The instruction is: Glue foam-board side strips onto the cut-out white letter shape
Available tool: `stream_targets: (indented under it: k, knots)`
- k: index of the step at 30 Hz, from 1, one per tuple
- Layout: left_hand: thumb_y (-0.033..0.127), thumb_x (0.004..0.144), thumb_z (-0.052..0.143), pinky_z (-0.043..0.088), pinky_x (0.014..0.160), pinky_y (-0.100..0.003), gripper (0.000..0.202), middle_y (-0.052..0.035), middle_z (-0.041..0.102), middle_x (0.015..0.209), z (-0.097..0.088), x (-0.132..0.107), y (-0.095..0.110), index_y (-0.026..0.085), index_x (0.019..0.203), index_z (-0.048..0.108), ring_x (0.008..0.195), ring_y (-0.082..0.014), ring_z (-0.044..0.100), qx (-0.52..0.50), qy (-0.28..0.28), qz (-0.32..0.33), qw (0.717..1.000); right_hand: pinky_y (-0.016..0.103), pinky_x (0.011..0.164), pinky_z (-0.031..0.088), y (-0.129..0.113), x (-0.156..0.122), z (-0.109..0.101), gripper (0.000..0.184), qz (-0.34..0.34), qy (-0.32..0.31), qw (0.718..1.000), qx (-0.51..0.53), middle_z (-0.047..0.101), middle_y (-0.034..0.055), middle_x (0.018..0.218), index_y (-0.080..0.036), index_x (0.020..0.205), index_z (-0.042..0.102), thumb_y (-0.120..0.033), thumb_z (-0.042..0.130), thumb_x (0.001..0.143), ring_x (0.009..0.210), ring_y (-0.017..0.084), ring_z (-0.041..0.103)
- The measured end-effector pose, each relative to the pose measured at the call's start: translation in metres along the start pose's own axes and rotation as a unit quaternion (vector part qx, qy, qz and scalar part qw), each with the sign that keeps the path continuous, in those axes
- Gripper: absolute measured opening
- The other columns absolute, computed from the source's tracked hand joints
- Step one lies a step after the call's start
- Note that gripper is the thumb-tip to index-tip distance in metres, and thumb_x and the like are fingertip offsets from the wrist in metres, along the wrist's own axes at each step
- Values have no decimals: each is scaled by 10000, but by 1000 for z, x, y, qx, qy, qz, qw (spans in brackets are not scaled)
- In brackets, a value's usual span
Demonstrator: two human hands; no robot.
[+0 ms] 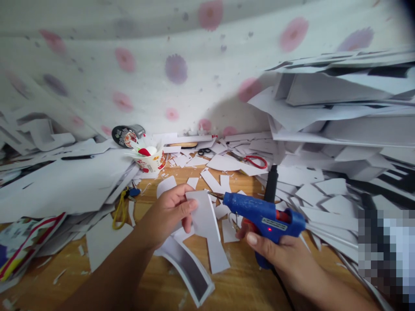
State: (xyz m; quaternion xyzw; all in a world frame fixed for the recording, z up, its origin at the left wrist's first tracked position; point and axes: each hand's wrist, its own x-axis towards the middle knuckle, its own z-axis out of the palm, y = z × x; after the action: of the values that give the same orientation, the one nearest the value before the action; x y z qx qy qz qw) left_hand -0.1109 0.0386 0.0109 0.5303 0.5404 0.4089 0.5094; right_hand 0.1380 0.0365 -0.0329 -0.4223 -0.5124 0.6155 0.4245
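My left hand pinches a white cut foam-board piece, holding it upright above the wooden table. A curved white strip with a dark inner face lies just below it. My right hand grips a blue hot glue gun with a lit red light. Its metal nozzle points left and touches the top right edge of the held piece.
White board offcuts lie all over the table. Tall stacks of white sheets rise at the right and left. Red-handled scissors, black scissors, a paper cup and a dark tin sit near the flowered cloth backdrop.
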Motion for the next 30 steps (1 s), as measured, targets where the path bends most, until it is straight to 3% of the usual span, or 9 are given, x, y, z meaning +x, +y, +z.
stream_targets:
  k: [4,10,18,23,30]
  knots:
    - [440,815,635,320,449,-183,308,48,580,570,0,0,0,172,927,534,402,-61,490,2,5,-7,1000,329,719,560,3,1,-1,387,8,-3,1000,-6,712,63,798,-208,784,728,-571,787,664,759,215,645]
    - [445,826,632,330,443,-188,306,39,595,631,-1,1,-4,176,934,534,416,-60,504,-15,8,-3,1000,325,780,544,-11,-5,7,395,23,30,999,-22,700,46,771,-230,741,744,-611,783,640,785,215,641]
    - [444,827,634,331,453,-196,315,20,621,638,-3,1,0,173,950,533,427,-65,495,-16,19,5,1000,345,759,558,-14,-5,7,406,23,15,999,-25,706,55,757,-227,727,741,-617,785,628,761,233,653]
    - [428,850,628,351,458,-195,266,28,601,654,-4,2,-1,177,889,547,446,-66,512,-35,10,25,999,339,771,548,-11,-4,7,379,11,-6,1000,-20,700,55,790,-227,774,734,-592,761,678,792,224,643]
    - [438,843,632,361,462,-200,284,31,591,641,-5,2,-2,174,912,554,451,-76,522,-20,20,24,999,281,670,522,0,3,-1,244,-53,-82,995,-15,652,39,799,-212,814,675,-447,731,778,739,178,603]
